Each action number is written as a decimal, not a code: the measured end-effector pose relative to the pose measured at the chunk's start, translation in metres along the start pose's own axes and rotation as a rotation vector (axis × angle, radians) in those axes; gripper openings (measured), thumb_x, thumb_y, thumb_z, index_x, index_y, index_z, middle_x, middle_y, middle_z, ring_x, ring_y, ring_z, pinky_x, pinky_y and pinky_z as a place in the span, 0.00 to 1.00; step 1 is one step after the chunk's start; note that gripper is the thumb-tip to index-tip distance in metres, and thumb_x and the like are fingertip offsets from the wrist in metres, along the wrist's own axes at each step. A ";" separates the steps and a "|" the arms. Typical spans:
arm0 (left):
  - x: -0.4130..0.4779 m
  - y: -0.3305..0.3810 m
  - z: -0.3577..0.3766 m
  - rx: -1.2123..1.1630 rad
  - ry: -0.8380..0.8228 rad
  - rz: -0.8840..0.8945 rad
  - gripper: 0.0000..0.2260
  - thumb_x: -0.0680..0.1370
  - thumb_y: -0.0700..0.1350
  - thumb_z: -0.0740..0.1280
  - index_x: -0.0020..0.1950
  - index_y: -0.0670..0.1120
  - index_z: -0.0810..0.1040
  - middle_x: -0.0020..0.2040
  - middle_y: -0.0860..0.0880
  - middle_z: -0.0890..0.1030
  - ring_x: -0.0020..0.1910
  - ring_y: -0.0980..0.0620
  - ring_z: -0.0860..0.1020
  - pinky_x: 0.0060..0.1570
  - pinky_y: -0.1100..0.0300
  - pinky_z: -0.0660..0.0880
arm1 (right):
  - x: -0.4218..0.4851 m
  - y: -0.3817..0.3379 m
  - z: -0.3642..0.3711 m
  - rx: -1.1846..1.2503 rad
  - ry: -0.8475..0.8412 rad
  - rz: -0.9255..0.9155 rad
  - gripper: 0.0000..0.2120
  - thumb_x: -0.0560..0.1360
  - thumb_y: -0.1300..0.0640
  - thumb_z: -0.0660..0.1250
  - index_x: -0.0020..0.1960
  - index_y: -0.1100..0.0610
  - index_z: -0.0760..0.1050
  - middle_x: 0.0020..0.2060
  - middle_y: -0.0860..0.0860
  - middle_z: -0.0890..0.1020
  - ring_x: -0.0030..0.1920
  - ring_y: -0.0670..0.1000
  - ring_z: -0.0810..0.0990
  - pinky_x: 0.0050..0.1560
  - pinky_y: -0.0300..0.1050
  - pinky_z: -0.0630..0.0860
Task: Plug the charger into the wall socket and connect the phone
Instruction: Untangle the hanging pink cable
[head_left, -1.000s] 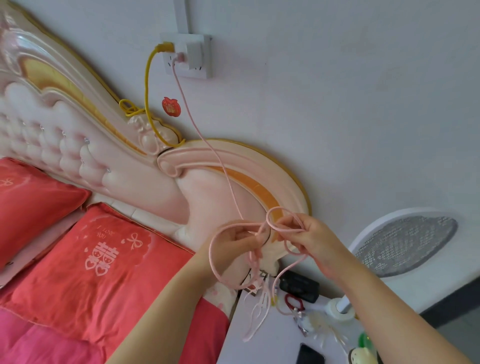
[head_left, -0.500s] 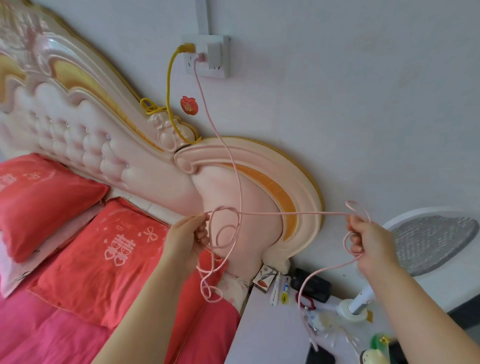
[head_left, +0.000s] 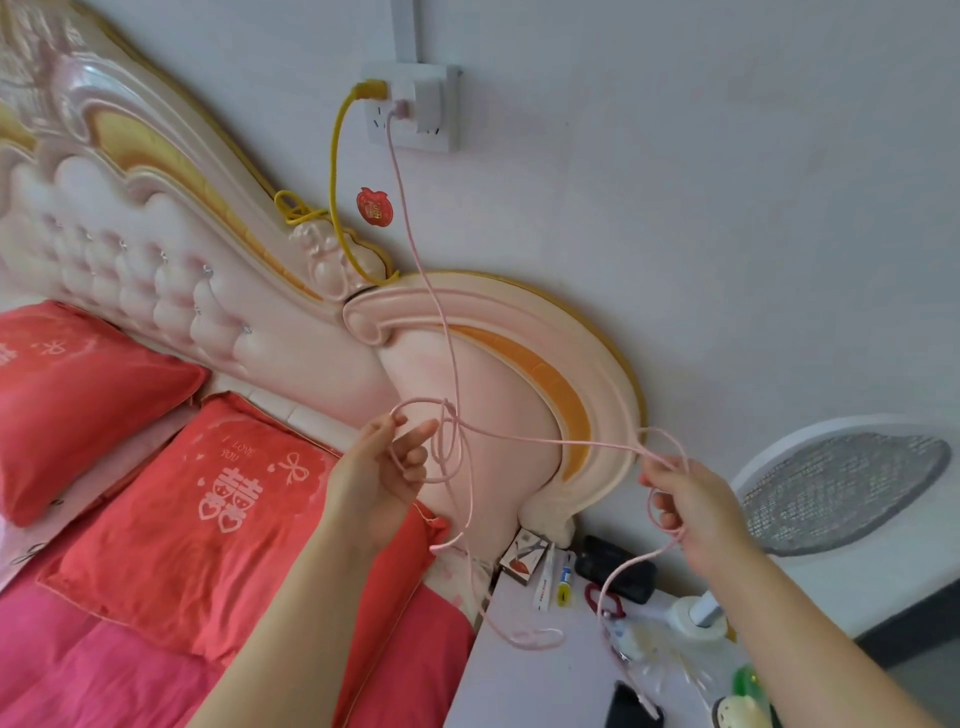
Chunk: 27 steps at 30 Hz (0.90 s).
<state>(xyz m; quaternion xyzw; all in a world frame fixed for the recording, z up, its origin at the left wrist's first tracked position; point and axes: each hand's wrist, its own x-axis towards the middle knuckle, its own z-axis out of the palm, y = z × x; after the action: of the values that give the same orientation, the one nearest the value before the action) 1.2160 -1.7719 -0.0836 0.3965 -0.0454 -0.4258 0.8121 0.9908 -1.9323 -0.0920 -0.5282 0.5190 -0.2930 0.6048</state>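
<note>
Pale bedroom wall, padded pink headboard (head_left: 519, 364), white bench (head_left: 530, 686) tucked at its foot, and the charger (head_left: 401, 108) is already seated in the wall socket (head_left: 415, 119). The pink cable (head_left: 452, 353) drops from it across the headboard into a knot (head_left: 447, 431) just beside your left hand (head_left: 379, 478). That grip is half spread: thumb and forefinger apart, lower fingers curled with a loop hooked through them. From the knot one strand runs almost level, rightward, to your right hand (head_left: 696, 504), curled around a small loop of cable. Below that grip the tail falls to the bench and heads for its near edge, where a dark slab, likely the phone (head_left: 631, 709), lies. I can't make out the plug tip. So your right hand is the nearer one, the phone down and toward you; clear that knot first, I'd say.
</note>
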 end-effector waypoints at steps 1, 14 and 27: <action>0.000 -0.003 0.004 -0.008 -0.025 -0.008 0.09 0.79 0.41 0.56 0.41 0.45 0.71 0.32 0.46 0.82 0.23 0.57 0.71 0.21 0.69 0.65 | -0.004 -0.001 0.005 -0.039 -0.037 -0.010 0.04 0.75 0.62 0.64 0.42 0.60 0.76 0.29 0.52 0.71 0.27 0.48 0.64 0.26 0.36 0.62; -0.009 -0.071 -0.033 0.812 -0.054 -0.028 0.07 0.76 0.41 0.64 0.42 0.47 0.81 0.39 0.50 0.82 0.41 0.50 0.77 0.46 0.56 0.72 | -0.013 -0.007 0.009 -0.120 -0.174 -0.012 0.05 0.73 0.55 0.68 0.42 0.57 0.78 0.32 0.52 0.78 0.32 0.48 0.70 0.35 0.39 0.68; -0.024 -0.112 -0.026 1.724 -0.479 0.440 0.11 0.78 0.44 0.58 0.47 0.42 0.79 0.46 0.44 0.80 0.46 0.47 0.74 0.46 0.56 0.70 | -0.024 0.016 0.063 -0.385 -0.409 -0.150 0.08 0.75 0.53 0.65 0.49 0.56 0.80 0.31 0.51 0.79 0.32 0.48 0.74 0.35 0.42 0.72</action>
<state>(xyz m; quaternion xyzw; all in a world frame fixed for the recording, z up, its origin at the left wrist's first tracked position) 1.1383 -1.7750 -0.1718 0.7480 -0.5884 -0.1514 0.2671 1.0398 -1.8847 -0.1058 -0.7182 0.3920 -0.1203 0.5622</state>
